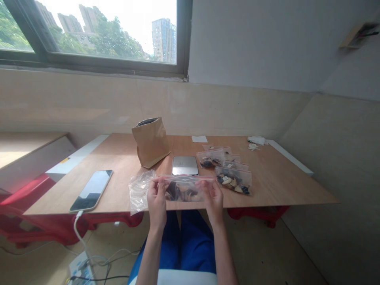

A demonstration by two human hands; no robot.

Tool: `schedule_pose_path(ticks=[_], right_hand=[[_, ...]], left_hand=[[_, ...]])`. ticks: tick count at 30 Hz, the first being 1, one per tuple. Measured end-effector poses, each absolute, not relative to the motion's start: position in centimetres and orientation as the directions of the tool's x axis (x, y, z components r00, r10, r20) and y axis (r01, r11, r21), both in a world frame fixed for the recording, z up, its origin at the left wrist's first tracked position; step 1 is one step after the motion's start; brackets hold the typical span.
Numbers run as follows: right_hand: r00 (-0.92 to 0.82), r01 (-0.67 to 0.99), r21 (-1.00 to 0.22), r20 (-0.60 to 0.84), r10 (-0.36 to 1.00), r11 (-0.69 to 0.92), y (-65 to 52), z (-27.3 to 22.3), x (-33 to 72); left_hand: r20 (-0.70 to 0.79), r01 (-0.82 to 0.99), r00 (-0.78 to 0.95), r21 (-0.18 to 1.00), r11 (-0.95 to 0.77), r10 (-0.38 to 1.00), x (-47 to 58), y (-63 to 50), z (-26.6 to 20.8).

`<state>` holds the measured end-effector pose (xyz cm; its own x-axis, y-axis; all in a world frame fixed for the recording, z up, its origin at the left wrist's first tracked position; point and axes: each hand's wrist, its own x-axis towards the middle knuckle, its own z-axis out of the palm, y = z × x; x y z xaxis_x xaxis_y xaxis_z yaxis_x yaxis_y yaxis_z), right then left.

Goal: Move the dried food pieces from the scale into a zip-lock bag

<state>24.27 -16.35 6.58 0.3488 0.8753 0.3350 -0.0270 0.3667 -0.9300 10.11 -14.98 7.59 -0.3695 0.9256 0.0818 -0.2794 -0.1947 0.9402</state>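
Note:
Between my two hands, at the table's front edge, is a clear zip bag [184, 191] with dark and pale dried pieces inside. Its red-lined top edge is partly parted in the middle. My left hand [157, 198] pinches the left top corner, thumb on the near side. The right corner is pinched by my right hand [212, 197]. Just beyond the bag lies a flat silver scale [185, 164]. To the right, several filled zip bags [233, 180] lie in a loose pile. Crumpled clear plastic [139, 191] is beside my left hand.
An open-topped brown paper bag [152, 143] stands at the back left. A phone [92, 190] with a white cable lies at the left edge. White paper [199, 139] and scraps of plastic [256, 140] are at the back. A power strip [81, 268] is on the floor.

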Motion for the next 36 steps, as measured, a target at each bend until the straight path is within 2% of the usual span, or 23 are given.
schedule_pose_path(ticks=[4,8,16,27,36], right_hand=[[0.402,-0.099,-0.935,0.276,0.873,0.341,-16.2,6.3,24.3],[0.424,-0.103,-0.934,0.271,0.864,0.343,-16.0,6.1,24.4],[0.419,-0.078,-0.934,0.285,0.862,0.347,-16.2,6.6,24.5],[0.435,-0.104,-0.938,0.255,0.863,0.33,-16.2,6.6,24.4],[0.354,-0.103,-0.956,0.223,0.908,0.275,-16.3,6.6,24.2]], left_hand=[[0.119,-0.321,-0.251,0.926,-0.199,0.961,9.9,-14.8,7.2],[0.141,-0.258,-0.149,0.95,-0.176,0.979,9.4,-14.7,6.9],[0.128,-0.18,-0.145,0.972,-0.153,0.981,8.9,-15.2,8.0],[0.195,-0.08,-0.215,0.973,-0.216,0.957,8.6,-15.4,7.9],[0.158,-0.129,-0.122,0.976,-0.174,0.98,8.2,-15.1,7.0]])
